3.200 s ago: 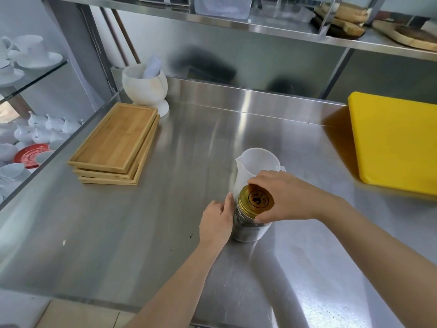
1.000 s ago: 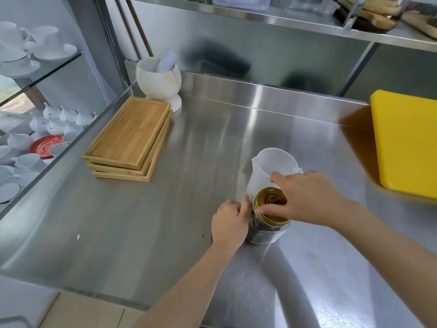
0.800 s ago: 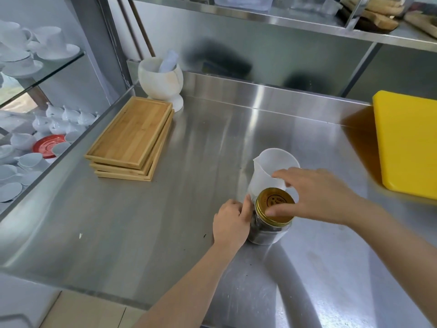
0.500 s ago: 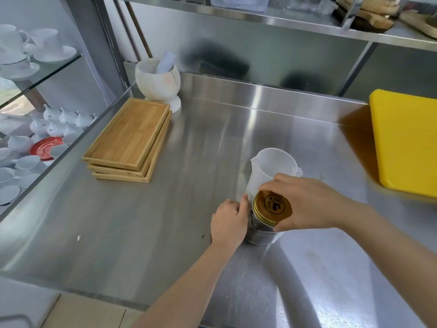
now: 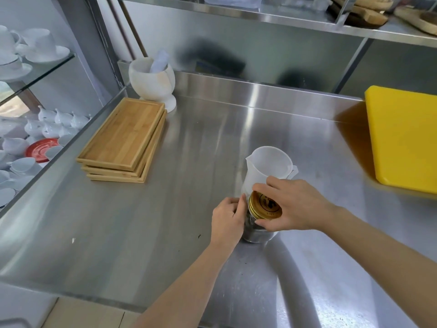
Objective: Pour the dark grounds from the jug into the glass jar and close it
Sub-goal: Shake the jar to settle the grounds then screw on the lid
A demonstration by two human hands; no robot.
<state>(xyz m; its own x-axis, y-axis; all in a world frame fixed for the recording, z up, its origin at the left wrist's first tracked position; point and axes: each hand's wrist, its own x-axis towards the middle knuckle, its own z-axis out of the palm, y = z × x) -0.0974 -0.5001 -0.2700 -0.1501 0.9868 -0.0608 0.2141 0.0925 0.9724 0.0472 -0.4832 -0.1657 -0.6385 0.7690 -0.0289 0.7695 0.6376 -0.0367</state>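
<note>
A glass jar (image 5: 256,234) with dark grounds inside stands on the steel counter (image 5: 165,221). A gold lid (image 5: 264,204) sits on its mouth. My right hand (image 5: 290,207) grips the lid's rim from the right with fingers and thumb. My left hand (image 5: 227,221) wraps the jar's left side and holds it. Right behind the jar stands the white translucent jug (image 5: 267,169), upright, with nothing visible inside; nobody touches it.
A stack of bamboo trays (image 5: 123,140) lies at the left, a white mortar with pestle (image 5: 152,81) behind it. A yellow cutting board (image 5: 404,138) lies at the right. White cups and saucers (image 5: 30,50) fill glass shelves beyond the counter's left edge. A steel shelf (image 5: 283,17) hangs overhead.
My right hand has let go, regripped and turned the gold lid on the jar. My left hand has stayed on the jar's side. The jug has not moved.
</note>
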